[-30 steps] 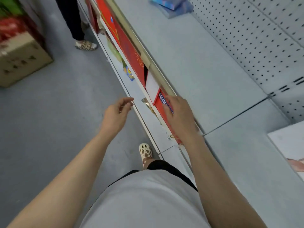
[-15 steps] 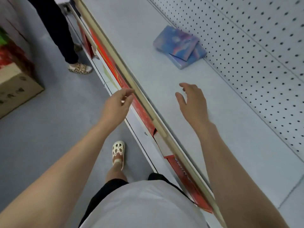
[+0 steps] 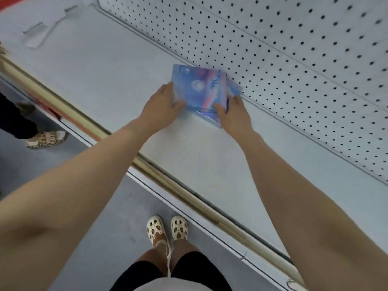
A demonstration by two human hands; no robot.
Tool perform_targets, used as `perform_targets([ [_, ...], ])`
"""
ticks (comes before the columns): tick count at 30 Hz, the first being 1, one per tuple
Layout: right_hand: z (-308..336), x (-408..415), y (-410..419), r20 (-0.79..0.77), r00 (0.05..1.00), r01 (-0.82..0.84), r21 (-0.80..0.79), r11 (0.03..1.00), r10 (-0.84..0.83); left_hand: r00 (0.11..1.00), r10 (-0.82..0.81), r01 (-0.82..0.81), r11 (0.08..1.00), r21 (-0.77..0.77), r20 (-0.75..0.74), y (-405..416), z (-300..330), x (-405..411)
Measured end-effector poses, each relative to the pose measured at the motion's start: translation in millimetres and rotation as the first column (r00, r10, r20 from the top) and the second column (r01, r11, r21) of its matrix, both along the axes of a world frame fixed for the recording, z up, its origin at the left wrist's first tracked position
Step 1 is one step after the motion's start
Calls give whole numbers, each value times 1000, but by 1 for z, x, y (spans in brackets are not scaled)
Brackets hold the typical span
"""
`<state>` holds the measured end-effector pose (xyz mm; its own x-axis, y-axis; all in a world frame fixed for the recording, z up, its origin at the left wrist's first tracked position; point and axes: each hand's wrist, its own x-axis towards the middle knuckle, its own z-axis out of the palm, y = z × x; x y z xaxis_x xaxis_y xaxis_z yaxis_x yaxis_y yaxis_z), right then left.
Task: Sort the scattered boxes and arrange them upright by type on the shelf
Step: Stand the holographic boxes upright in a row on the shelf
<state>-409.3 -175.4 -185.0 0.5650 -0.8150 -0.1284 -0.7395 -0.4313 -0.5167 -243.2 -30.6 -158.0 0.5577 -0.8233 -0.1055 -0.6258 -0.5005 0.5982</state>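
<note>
Boxes in blue and pink lie flat in a small stack on the shelf [image 3: 105, 80], close against the pegboard back panel [image 3: 294, 59]. I see the top box [image 3: 199, 87] lying askew over a lower box [image 3: 207, 118]. My left hand [image 3: 163, 101] grips the top box at its left edge, thumb on the cover. My right hand [image 3: 233, 114] grips the stack's right corner. Below, my cream clogs [image 3: 165, 229] stand on the grey floor [image 3: 63, 164].
</note>
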Motion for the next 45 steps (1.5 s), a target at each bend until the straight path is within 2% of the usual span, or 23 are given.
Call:
perform_targets([
  [2,-3,-1,-2,33,999,4,26,1000,-5,999,-29,28,999,27,16,-13,-7,3],
  [7,3,-7,-19,80,997,8,51,999,-12,984,-36,32,999,27,174,-4,-7,-18],
  [14,5,-16,-28,-19,994,-105,-84,991,104,897,-14,76,990,-121,443,27,-8,-37],
  [16,4,-13,-28,-83,990,-128,-132,983,117,885,26,47,989,-144,465,14,-5,-25],
  [18,-1,-9,-26,-114,990,-97,-143,985,81,922,-31,32,999,3,386,-5,-1,-11],
  [21,-7,-6,-20,-104,994,-39,-137,990,25,983,-86,45,970,238,162,-32,0,0],
  [23,-4,-5,-16,-111,994,-11,-114,993,-1,995,-89,71,960,270,53,-41,0,8],
  [28,8,-4,-11,-73,989,127,-23,992,-129,986,-34,58,987,147,-163,-26,3,50],
  [33,4,4,-8,-139,956,251,-60,966,-257,888,132,-180,981,-70,-441,-9,-1,97],
  [36,2,13,-7,-192,920,336,-68,940,-342,882,194,-275,952,-135,-430,-12,-1,128],
  [39,0,27,-5,-245,883,398,-58,915,-400,907,209,-261,960,-99,-365,-15,-6,151],
  [42,2,43,0,-232,849,485,-8,874,-474,908,187,-219,975,-43,-375,-15,-9,159],
  [43,3,47,1,-223,840,509,2,861,-496,929,175,-191,981,-16,-325,-15,-10,159],
  [45,3,53,1,-219,822,542,18,840,-526,991,100,-99,995,23,-85,-15,-13,158],
])
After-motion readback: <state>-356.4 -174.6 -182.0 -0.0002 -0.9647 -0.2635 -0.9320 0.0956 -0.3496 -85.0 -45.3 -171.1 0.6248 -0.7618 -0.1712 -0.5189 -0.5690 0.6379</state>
